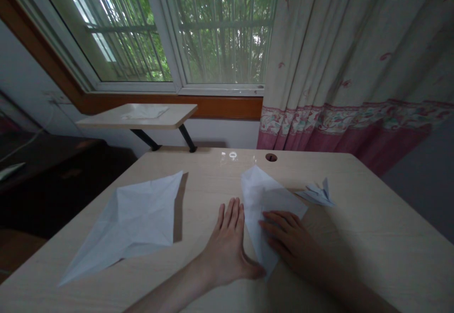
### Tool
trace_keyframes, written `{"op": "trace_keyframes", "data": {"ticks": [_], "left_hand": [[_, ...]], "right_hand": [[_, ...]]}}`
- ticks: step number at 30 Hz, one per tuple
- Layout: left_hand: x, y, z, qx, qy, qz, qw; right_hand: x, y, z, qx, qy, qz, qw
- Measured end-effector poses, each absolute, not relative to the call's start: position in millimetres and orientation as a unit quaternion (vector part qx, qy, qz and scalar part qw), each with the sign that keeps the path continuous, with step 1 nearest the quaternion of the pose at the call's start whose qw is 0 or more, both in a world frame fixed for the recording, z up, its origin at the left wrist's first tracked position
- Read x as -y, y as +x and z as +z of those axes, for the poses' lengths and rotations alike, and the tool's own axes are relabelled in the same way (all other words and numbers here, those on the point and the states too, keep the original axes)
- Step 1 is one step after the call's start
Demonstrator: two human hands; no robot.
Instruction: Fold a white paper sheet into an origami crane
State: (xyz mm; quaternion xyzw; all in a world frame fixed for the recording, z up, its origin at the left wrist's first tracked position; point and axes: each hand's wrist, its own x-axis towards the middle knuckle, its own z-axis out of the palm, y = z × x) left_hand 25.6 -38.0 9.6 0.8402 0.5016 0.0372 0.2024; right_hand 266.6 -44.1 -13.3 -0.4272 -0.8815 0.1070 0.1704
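Note:
A folded sheet of white paper lies flat on the light wooden desk. My left hand rests along its left edge, fingers stretched out and the thumb reaching to its lower tip. Across the sheet's lower right part lies my right hand, palm down with fingers spread, pressing the paper and hiding some of it. To the left is a second, larger sheet of creased white paper, its corners lifted off the desk. A small folded paper piece with pointed tips stands just right of the folded sheet.
The desk has a round cable hole near its back edge. At the back left, a raised shelf on black supports carries some white paper. A window and a patterned curtain are behind the desk.

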Motion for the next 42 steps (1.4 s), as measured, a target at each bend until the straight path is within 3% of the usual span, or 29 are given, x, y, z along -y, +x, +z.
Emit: {"op": "trace_keyframes", "data": {"ticks": [20, 31, 42], "left_hand": [[37, 24, 1, -0.479, 0.860, 0.084, 0.155], [25, 18, 8, -0.511, 0.840, 0.177, 0.051], [17, 15, -7, -0.535, 0.812, 0.220, 0.081]], "right_hand": [[44, 267, -14, 0.885, -0.417, 0.103, 0.178], [43, 267, -12, 0.887, -0.416, 0.103, 0.175], [44, 268, -13, 0.886, -0.414, 0.102, 0.181]]}}
